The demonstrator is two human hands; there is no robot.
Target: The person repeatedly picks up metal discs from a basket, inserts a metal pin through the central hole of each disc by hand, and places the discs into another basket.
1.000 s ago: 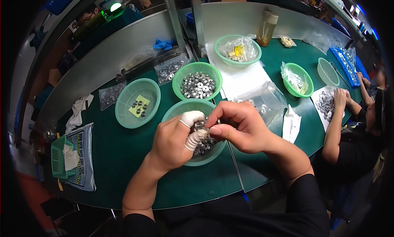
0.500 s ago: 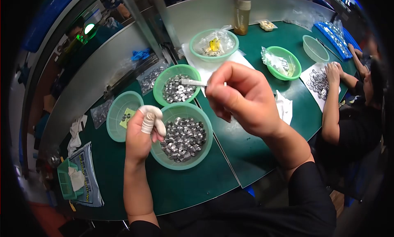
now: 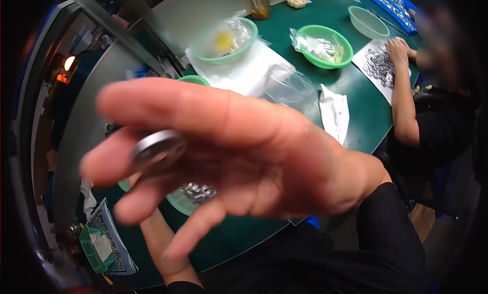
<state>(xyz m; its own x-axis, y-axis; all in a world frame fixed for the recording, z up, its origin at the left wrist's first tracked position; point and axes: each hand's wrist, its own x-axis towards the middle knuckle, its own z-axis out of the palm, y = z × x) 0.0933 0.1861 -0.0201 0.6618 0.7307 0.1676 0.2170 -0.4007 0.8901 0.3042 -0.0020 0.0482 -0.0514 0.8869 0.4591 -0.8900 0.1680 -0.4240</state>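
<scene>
Raised close before the camera, right hand [image 3: 239, 156] blurred, fingers [image 3: 152, 103] loosely spread, pinching a flat round metal disc [image 3: 158, 147] between thumb and forefinger, probably for a near look. Left hand mostly hidden behind; grip impossible to tell. Below, green basket [image 3: 179, 201] of metal parts [image 3: 199, 192] on the tabletop [image 3: 356, 111].

A smooth, dull-grey metal disc [image 3: 158, 148] sits in the right hand's [image 3: 239, 151] fingers; beneath it lie shiny metal parts [image 3: 199, 191] in a green plastic mesh basket [image 3: 179, 202] on matt green tabletop [image 3: 356, 111].
</scene>
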